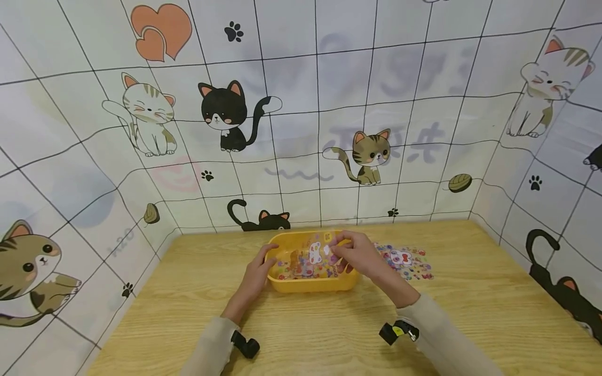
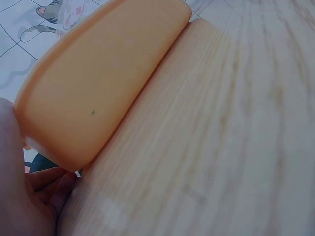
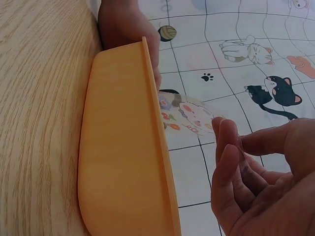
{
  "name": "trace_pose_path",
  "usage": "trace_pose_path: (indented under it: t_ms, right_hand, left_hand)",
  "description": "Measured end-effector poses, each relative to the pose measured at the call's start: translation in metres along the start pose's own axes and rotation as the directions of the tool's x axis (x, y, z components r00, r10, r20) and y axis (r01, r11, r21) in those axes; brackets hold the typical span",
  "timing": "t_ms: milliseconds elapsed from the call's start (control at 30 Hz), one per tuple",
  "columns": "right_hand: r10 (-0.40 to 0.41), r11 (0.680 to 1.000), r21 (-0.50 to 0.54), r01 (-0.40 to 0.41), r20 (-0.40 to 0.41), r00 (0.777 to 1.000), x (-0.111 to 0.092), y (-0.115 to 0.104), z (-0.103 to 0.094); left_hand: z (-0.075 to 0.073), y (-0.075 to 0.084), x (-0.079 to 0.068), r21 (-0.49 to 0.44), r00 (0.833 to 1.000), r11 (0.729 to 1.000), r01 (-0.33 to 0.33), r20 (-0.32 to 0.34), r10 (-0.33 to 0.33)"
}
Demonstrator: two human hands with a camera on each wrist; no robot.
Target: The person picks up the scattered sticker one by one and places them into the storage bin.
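Observation:
A yellow plastic basin point(image 1: 310, 285) stands on the table near the back wall. At its left end my left hand point(image 1: 256, 272) grips the wall, the thumb up at the rim; in the left wrist view curled fingers point(image 2: 51, 189) lie against the basin's end. Above the right part of the basin, my right hand point(image 1: 358, 255) pinches a clear sticker sheet point(image 3: 192, 114) by its edge between thumb and fingertips. Cartoon figures are printed on this sheet, which slants over the opening. More colourful stickers point(image 1: 297, 270) lie inside the basin, partly hidden behind the sheet.
Right of the basin, another clear sheet of colourful stickers point(image 1: 406, 258) lies flat on the wooden table point(image 1: 305, 329), partly behind my right hand. Walls with a cat-print grid cover point(image 1: 291, 125) rise behind the table and along both sides.

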State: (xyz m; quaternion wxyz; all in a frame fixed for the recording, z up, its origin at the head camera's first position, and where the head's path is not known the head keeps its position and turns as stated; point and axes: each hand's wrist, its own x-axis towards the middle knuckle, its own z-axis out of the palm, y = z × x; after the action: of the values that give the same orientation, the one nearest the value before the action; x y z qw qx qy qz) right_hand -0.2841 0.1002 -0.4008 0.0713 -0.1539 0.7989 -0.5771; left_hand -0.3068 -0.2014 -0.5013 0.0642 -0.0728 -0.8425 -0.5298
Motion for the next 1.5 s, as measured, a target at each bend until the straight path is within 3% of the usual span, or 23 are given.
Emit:
trace_pose_path:
  t_ms: [333, 533, 700, 900, 1133, 1367, 1500]
  right_hand:
    - [0.059, 0.994, -0.091, -0.066, -0.080, 0.995, 0.004, 0.004, -0.001]
    - [0.003, 0.977, -0.213, -0.030, -0.129, 0.992, 0.010, 0.004, -0.007]
    - [0.001, 0.962, -0.270, -0.023, -0.080, 0.997, 0.019, 0.004, -0.014]
    - [0.078, 0.958, -0.278, -0.074, 0.003, 0.997, 0.030, 0.003, -0.018]
    - [0.150, 0.921, -0.372, -0.116, 0.064, 0.987, 0.042, -0.002, -0.023]
    - [0.139, 0.834, -0.548, -0.069, 0.086, 0.987, 0.054, -0.012, -0.026]
    - [0.147, 0.817, -0.573, -0.068, 0.093, 0.985, 0.059, -0.015, -0.024]
  left_hand:
    - [0.000, 0.001, 0.000, 0.005, 1.000, 1.000, -0.008, 0.007, 0.008]
    - [0.000, 0.001, 0.000, 0.010, 1.000, 1.000, -0.010, 0.002, 0.010]
    - [-0.001, 0.001, 0.002, 0.007, 1.000, 1.000, -0.019, -0.001, 0.019]
    - [-0.001, -0.001, 0.001, 0.016, 1.000, 1.000, -0.012, 0.000, 0.012]
    - [0.000, 0.000, 0.000, 0.009, 1.000, 1.000, -0.013, -0.004, 0.013]
    - [0.000, 0.002, 0.000, 0.010, 1.000, 1.000, -0.008, -0.006, 0.008]
    - [0.000, 0.001, 0.000, 0.011, 1.000, 1.000, -0.006, -0.002, 0.006]
